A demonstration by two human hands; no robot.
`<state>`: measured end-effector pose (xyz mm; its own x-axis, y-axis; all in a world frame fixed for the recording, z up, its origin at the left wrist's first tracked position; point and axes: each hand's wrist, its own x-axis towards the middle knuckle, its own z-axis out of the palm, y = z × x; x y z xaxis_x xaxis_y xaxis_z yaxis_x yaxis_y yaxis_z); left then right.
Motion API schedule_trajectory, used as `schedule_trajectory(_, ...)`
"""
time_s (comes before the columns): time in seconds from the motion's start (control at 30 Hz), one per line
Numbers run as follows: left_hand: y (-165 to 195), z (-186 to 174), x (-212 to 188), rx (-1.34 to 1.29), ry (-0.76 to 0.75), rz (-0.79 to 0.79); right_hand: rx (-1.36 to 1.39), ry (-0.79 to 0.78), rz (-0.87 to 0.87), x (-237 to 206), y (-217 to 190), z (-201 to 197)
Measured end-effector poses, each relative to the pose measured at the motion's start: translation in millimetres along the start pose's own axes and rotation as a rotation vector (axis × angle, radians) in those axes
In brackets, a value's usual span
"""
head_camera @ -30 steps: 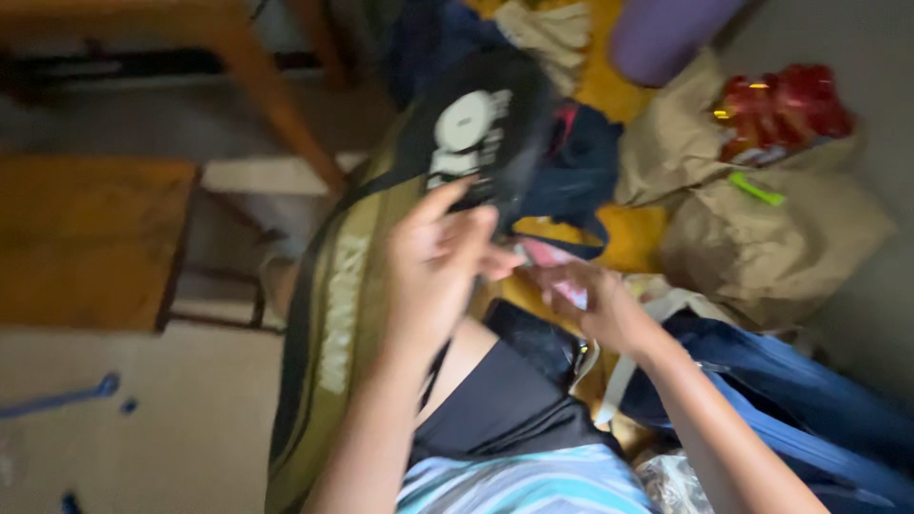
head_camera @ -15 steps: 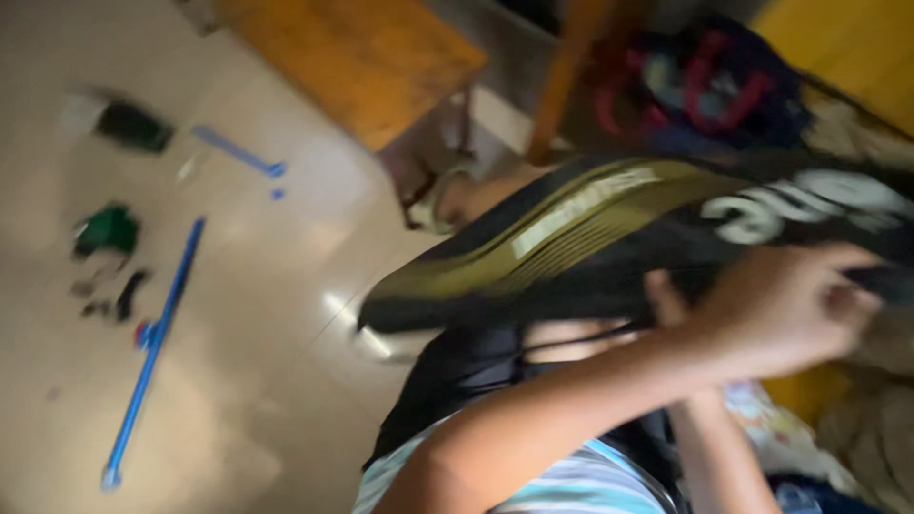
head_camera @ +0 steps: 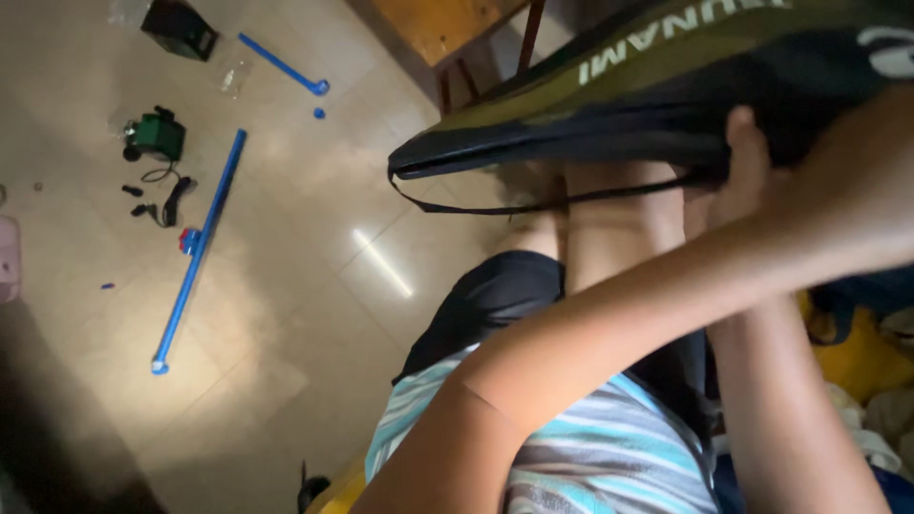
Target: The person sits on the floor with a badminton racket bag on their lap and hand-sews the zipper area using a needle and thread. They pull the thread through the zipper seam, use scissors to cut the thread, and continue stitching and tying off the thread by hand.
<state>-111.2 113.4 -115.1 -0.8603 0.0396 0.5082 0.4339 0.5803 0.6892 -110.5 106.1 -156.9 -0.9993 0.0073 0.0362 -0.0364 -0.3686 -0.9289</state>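
Head view: we look down on a person who sits and holds a long black and olive bag up in front of the body, above the knees. The left hand is on the underside of the bag, the thumb pressed against the black cloth. The fingers go behind it, so we judge the grip as clenched on the bag. The right forearm rises behind the left arm. The right hand is covered there, and we cannot tell whether its grip is closed or released.

The bag lies almost level in the air, with its narrow end pointing to the floor side, and a thin strap hangs below it. It touches neither the floor nor the wooden stool behind it.

As for progress, we judge that the lifting is done: the bag is fully off the ground and carried by the hand. It is not set down anywhere. Whether it is open we cannot see.

Well apart, on the floor, lie two blue rods, a green device and a black box, none of them touched.
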Motion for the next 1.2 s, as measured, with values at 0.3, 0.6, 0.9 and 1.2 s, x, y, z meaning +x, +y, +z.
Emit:
schedule_trajectory(0.3, -19.1, -16.1, 19.8, -0.02, -0.108, 0.026, -0.011, 0.012, 0.078, -1.0, 18.3, 0.6)
schedule_trajectory(0.6, -26.3, -10.6, 48.0, -0.265, -0.285, 0.065, 0.037, -0.089, 0.145, 4.1, 12.4, -30.5)
schedule_trajectory(0.9, -25.2, -14.2, 60.0, -0.658, -0.386, 0.0, 0.059, -0.194, 0.228, -20.7, 1.1, -44.1)
schedule_trajectory(1.2, 5.2, -48.2, 53.0, -0.726, -0.48, -0.262, -0.931, -0.266, 0.727, -109.7, -97.3, -142.0)
